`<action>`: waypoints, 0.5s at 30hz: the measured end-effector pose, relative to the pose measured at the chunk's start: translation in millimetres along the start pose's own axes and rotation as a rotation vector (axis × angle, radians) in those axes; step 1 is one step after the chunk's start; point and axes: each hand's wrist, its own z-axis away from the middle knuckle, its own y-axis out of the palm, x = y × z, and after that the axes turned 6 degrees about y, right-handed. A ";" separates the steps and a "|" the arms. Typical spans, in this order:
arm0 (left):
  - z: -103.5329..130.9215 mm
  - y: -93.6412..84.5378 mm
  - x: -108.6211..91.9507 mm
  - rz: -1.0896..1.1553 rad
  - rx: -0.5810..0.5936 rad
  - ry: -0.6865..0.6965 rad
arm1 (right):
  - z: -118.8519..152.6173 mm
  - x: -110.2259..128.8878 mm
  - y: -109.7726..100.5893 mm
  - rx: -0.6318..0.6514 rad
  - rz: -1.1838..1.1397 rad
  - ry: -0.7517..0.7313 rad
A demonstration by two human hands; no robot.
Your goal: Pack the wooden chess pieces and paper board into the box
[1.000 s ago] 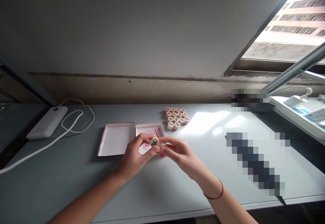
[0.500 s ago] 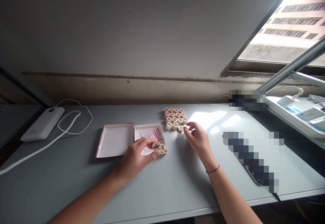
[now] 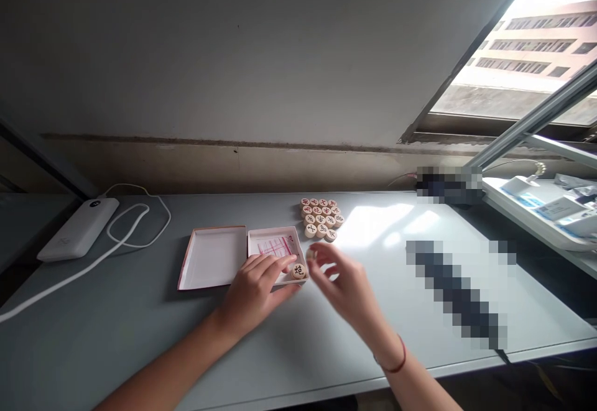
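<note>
My left hand [image 3: 254, 280] reaches over the front of the small open box [image 3: 275, 232], thumb and fingers apart. A round Chinese chess piece [image 3: 298, 270] with a black character lies in the box's front right corner, beside my left fingertips. Just right of the box, my right hand [image 3: 342, 274] pinches another chess piece [image 3: 311, 254] between thumb and forefinger; its face cannot be read. Behind my right hand, several wooden chess pieces [image 3: 321, 219] stand together in rows, red characters at the back and black ones in front.
Left of the box lies its upturned lid [image 3: 213, 255]. A white power bank [image 3: 78, 229] with a looping white cable [image 3: 125, 229] occupies the desk's left side. A blurred-out dark object [image 3: 457, 299] lies to the right. A white tray [image 3: 550, 212] stands at the far right.
The piece my left fingers held has left them. My right hand has moved left and nearer, from the rows to the box, and now pinches a piece.
</note>
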 end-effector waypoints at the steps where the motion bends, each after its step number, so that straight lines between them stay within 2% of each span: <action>1: 0.6 0.6 0.8 -0.002 0.022 -0.006 | -6.6 -9.5 -6.4 -0.073 0.057 0.024; 3: 1.8 1.8 2.4 0.007 0.064 -0.020 | -19.7 -30.1 -17.6 -0.182 0.244 0.050; 6: 2.9 2.8 3.5 0.025 0.107 -0.042 | -34.4 -56.7 -24.1 -0.200 0.429 0.037; 9: 2.6 2.9 3.3 0.039 0.119 -0.067 | -40.9 -71.8 -18.3 -0.211 0.466 0.021; 15: 3.4 3.7 4.6 0.048 0.123 -0.091 | -46.5 -87.3 -5.3 -0.245 0.496 -0.004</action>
